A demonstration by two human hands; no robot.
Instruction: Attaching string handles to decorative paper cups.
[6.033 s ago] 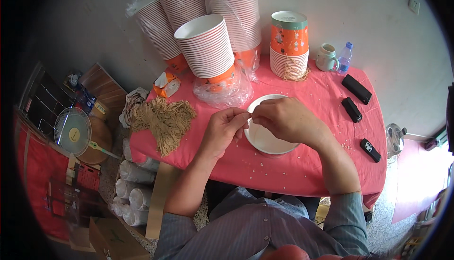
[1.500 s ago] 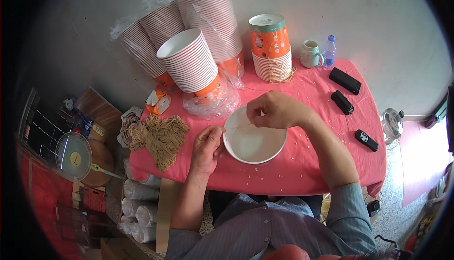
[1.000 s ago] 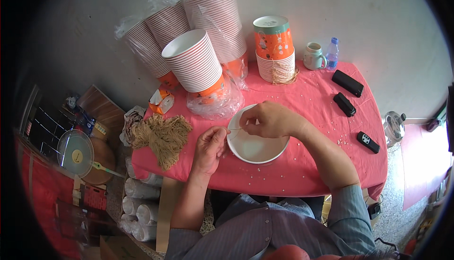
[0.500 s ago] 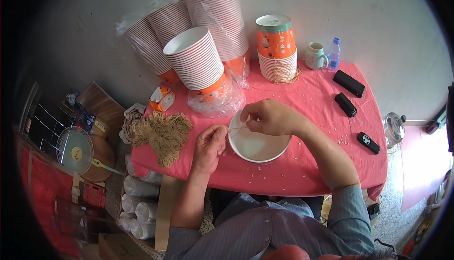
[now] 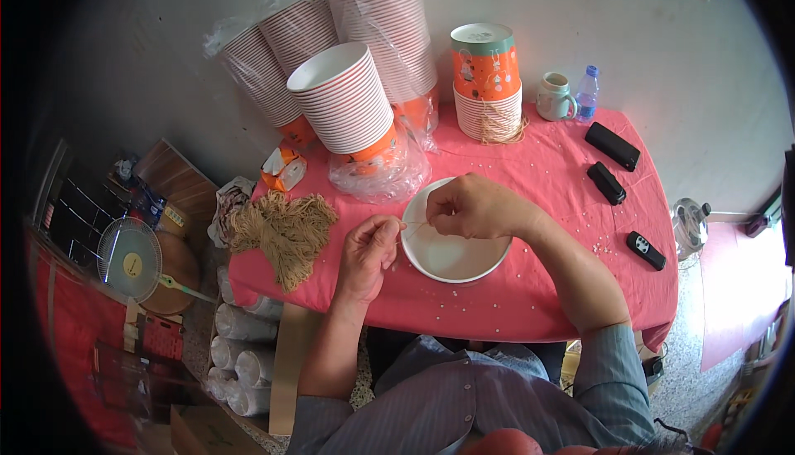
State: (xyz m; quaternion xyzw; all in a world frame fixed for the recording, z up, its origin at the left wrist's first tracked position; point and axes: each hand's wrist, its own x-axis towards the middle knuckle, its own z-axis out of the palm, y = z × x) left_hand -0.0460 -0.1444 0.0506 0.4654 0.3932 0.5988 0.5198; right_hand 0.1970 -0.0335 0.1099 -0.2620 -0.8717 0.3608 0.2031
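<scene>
Over the left rim of a round white bowl (image 5: 455, 274), my two hands work close together. My left hand (image 5: 368, 256) is closed in a pinch, thumb against forefinger, on one end of a thin pale string (image 5: 417, 224). The string runs across to my right hand (image 5: 480, 207), whose bent fingers pinch it above the bowl. Fine detail at the fingertips is too small to make out. A bundle of tan strings (image 5: 286, 231) lies left of my left hand. Tiny white bits (image 5: 497, 308) are scattered on the cloth around the bowl.
Stacked paper buckets (image 5: 344, 103), partly in clear plastic, stand behind. Further right are an orange bucket stack (image 5: 486, 70) with strings hanging over it, a mug (image 5: 555, 97), a bottle (image 5: 587, 93), two black cases (image 5: 613, 147) and a small remote (image 5: 645, 250). A red cloth (image 5: 563, 289) covers the table.
My right hand's fingers have curled in a little more near the string. My left hand keeps its pinch in nearly the same place. The whole view has shifted very slightly.
</scene>
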